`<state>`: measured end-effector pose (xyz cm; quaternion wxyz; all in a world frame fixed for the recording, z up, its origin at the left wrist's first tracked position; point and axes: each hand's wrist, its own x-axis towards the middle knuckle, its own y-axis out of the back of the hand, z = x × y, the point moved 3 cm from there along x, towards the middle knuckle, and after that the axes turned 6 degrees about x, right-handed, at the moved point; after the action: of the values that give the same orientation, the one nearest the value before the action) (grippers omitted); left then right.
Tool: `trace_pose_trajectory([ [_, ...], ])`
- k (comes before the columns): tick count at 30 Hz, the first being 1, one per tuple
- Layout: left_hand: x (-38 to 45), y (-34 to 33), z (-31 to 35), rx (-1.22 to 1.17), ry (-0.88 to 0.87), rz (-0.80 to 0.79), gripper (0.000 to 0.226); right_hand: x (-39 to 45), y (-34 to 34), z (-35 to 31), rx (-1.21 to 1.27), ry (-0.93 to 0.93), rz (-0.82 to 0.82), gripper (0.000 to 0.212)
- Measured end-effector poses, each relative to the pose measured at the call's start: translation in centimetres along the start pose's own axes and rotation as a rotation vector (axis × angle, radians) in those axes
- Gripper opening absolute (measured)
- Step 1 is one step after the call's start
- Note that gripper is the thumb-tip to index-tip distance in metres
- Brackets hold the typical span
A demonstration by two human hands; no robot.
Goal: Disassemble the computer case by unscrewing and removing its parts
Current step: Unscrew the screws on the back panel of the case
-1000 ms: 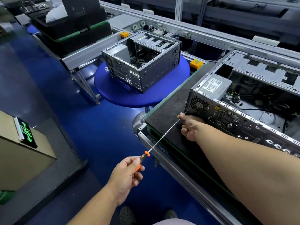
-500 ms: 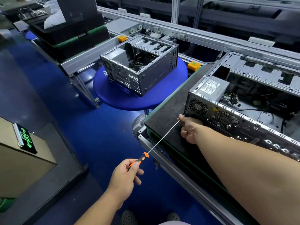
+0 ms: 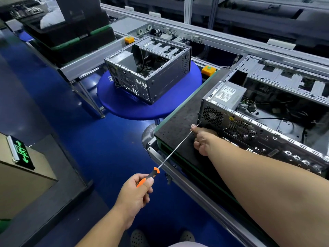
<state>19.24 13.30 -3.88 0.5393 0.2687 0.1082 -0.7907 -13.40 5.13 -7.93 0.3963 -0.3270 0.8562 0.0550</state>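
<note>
While the left hand (image 3: 137,190) grips the orange-and-black handle of a long screwdriver (image 3: 175,150), its fingers have re-wrapped since a second ago, suggesting another turn. Right hand (image 3: 203,139) stays curled round the shaft near the tip, steadying it at the rear lower corner of the computer case (image 3: 263,125), which lies open on the black mat (image 3: 179,122). Tip placement unchanged, so the screw is probably still backing out.
</note>
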Motion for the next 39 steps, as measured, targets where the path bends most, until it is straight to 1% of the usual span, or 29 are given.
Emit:
trace_pose_trajectory([
  [6,-0.2,0.3,-0.1,0.141,-0.047,0.059,0.017,-0.5,-0.2,-0.2,0.055,0.023,0.010,0.022],
  [9,-0.1,0.3,0.0,0.185,-0.045,0.096,0.014,-0.8,-0.2,-0.2,0.063,0.023,0.010,0.021],
  [11,-0.1,0.1,0.1,0.187,-0.034,0.084,0.010,-0.9,-0.2,-0.3,0.062,0.021,0.000,0.021],
  [14,-0.1,-0.1,0.1,0.078,0.023,0.054,0.015,-1.2,-0.1,-0.4,0.050,0.011,-0.024,0.022],
  [18,-0.2,-0.2,0.2,-0.211,0.202,-0.030,0.034,-1.6,0.0,-0.4,0.047,-0.014,-0.094,0.024],
  [20,-0.4,-0.3,0.2,-0.311,0.285,-0.087,0.042,-1.6,0.1,-0.4,0.053,-0.021,-0.112,0.022],
  [22,-0.4,-0.3,0.1,-0.342,0.317,-0.111,0.044,-1.6,0.1,-0.4,0.054,-0.021,-0.104,0.021],
  [23,-0.4,-0.3,0.0,-0.325,0.304,-0.097,0.043,-1.5,0.1,-0.5,0.055,-0.018,-0.095,0.020],
  [25,-0.2,-0.4,-0.1,-0.200,0.212,-0.038,0.035,-1.1,0.1,-0.4,0.059,-0.012,-0.080,0.020],
  [28,-0.2,-0.4,0.4,0.161,-0.019,0.046,0.009,-0.6,0.0,-0.3,0.055,-0.006,-0.047,0.021],
  [29,-0.3,-0.3,0.6,0.288,-0.088,0.069,0.007,-0.4,0.0,-0.3,0.052,-0.003,-0.037,0.022],
  [31,-0.4,-0.1,0.6,0.558,-0.180,0.113,0.023,-0.1,0.0,-0.2,0.048,0.001,-0.025,0.022],
  [32,-0.5,-0.1,0.6,0.658,-0.209,0.142,0.027,0.0,0.0,-0.2,0.051,0.000,-0.023,0.023],
  [33,-0.6,-0.1,0.6,0.700,-0.237,0.164,0.028,0.2,0.0,-0.2,0.054,-0.001,-0.023,0.023],
  [34,-0.5,-0.2,0.6,0.694,-0.251,0.174,0.025,0.3,0.1,-0.1,0.054,-0.004,-0.023,0.023],
  [36,-0.1,-0.4,0.5,0.502,-0.209,0.171,0.015,0.4,0.1,-0.1,0.055,-0.009,-0.020,0.023],
  [38,0.3,-0.6,0.3,0.234,-0.067,0.131,0.005,0.4,0.1,-0.1,0.061,-0.011,-0.015,0.023],
  [39,0.4,-0.7,0.1,0.111,0.019,0.095,0.010,0.4,0.1,-0.1,0.062,-0.012,-0.015,0.024],
])
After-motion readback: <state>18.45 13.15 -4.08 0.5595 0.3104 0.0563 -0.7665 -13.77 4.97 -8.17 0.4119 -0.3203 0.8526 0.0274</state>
